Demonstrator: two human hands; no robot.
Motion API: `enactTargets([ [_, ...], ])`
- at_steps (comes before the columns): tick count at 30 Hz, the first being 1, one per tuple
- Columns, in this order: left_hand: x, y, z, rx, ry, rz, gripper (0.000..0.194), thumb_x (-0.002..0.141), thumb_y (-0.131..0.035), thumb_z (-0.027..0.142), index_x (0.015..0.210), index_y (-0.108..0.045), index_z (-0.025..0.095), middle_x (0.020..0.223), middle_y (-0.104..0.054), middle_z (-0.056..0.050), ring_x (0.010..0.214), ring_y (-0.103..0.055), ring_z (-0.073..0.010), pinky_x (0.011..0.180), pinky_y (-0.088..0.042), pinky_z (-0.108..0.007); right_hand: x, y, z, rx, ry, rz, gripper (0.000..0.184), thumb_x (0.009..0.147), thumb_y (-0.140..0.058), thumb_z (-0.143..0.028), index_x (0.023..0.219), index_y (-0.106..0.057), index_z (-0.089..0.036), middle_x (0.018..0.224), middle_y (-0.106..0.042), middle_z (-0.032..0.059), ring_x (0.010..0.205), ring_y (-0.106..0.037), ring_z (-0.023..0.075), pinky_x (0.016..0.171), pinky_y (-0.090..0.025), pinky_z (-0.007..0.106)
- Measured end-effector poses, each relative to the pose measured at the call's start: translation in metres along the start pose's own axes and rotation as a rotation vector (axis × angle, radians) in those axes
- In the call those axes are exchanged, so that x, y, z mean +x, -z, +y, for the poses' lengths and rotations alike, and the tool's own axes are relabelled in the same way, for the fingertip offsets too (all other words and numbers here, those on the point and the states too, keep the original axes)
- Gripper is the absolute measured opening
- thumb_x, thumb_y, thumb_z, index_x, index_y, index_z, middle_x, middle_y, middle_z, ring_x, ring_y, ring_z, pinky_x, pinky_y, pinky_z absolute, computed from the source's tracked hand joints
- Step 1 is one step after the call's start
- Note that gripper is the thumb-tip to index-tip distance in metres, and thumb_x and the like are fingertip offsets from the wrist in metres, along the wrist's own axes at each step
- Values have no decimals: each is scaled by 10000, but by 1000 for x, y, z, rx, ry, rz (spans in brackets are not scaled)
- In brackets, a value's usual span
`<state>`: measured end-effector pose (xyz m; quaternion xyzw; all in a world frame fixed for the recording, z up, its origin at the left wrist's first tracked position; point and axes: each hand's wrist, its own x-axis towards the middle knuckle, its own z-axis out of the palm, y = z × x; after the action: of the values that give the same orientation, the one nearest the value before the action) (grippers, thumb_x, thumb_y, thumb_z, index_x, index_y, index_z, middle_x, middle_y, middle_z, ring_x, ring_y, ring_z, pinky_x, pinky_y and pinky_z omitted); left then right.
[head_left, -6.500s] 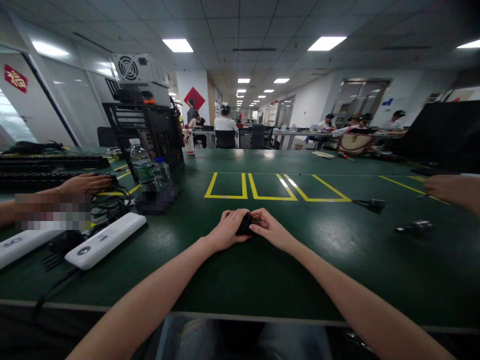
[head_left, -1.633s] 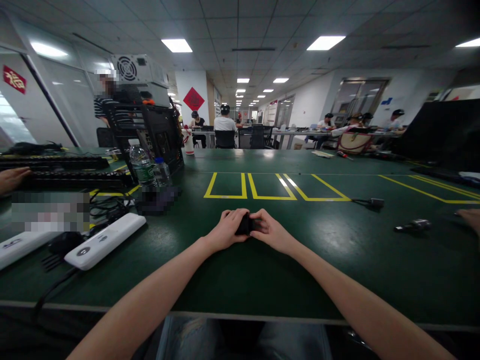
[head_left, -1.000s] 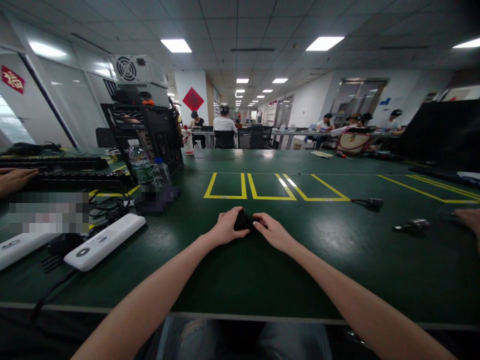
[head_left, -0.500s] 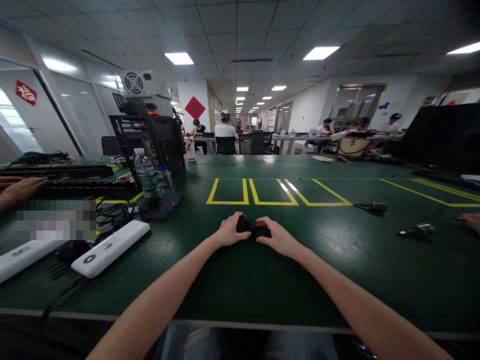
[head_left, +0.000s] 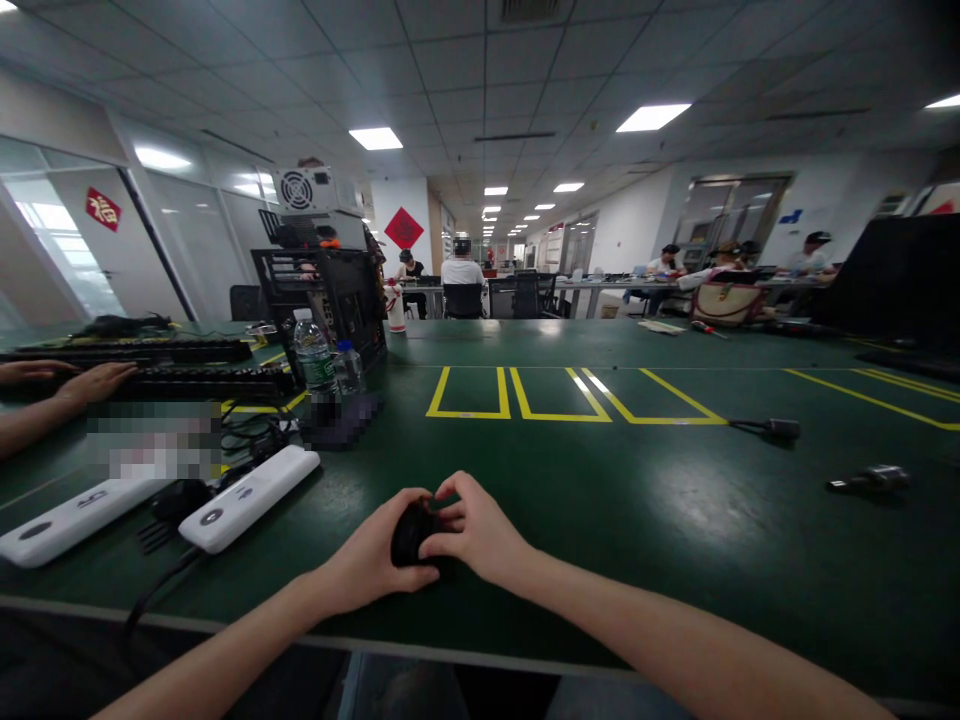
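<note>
Low over the green tabletop (head_left: 540, 570), near its front edge, my two hands meet around a small black rounded object (head_left: 409, 536); its exact kind does not show. My left hand (head_left: 375, 555) is closed, fingers and thumb curled about the object's left side. Against its right side press the thumb and bent fingers of my right hand (head_left: 472, 535). The fingers hide much of it, and I cannot tell whether it is one piece or two.
White power strips (head_left: 251, 498) with cables, water bottles (head_left: 315, 355) and an open computer case (head_left: 330, 300) stand left. A co-worker's hands (head_left: 97, 382) rest at a keyboard (head_left: 202, 383). Yellow tape outlines (head_left: 469, 414) mark the table; metal-ended tools (head_left: 874, 480) lie right.
Both hands have come closer to me and leftward. Before, a gap showed between them, with a black piece at each hand; now they are joined around the black object.
</note>
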<state>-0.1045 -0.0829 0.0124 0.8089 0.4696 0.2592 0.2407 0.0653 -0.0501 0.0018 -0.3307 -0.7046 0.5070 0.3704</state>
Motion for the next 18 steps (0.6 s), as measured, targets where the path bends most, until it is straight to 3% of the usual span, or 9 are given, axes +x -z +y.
enactTargets([
  [4, -29, 19, -17, 34, 68, 145, 550, 671, -559, 232, 1166, -322, 264, 1104, -479, -35, 1008, -465, -214, 897, -365, -372, 19, -53, 1, -112, 36, 57, 387, 477, -744, -276, 751, -484, -191, 827, -491, 2, 747, -519, 155, 650, -458, 291],
  [7, -51, 37, -28, 57, 83, 137, 439, 701, -516, 227, 1122, -391, 213, 1062, -503, -52, 997, -474, -220, 881, -383, -359, 27, -79, -6, -182, 94, 68, 348, 523, -717, -327, 766, -516, -181, 818, -503, 2, 743, -511, 147, 651, -444, 276],
  [12, -77, 55, -51, 141, 135, 213, 357, 704, -535, 280, 1042, -454, 201, 1023, -527, -46, 991, -487, -215, 869, -403, -317, 25, -92, -22, -275, 227, -129, 410, 655, -605, -398, 1011, -524, -213, 962, -533, 30, 900, -518, 175, 802, -407, 309],
  [18, -80, 53, -59, 203, 139, 333, 348, 709, -521, 290, 1040, -462, 202, 1053, -514, -52, 1011, -480, -209, 887, -394, -319, 14, -107, -30, -359, 196, -221, 550, 754, -476, -323, 1241, -289, -152, 1134, -495, 111, 1018, -493, 237, 841, -406, 360],
])
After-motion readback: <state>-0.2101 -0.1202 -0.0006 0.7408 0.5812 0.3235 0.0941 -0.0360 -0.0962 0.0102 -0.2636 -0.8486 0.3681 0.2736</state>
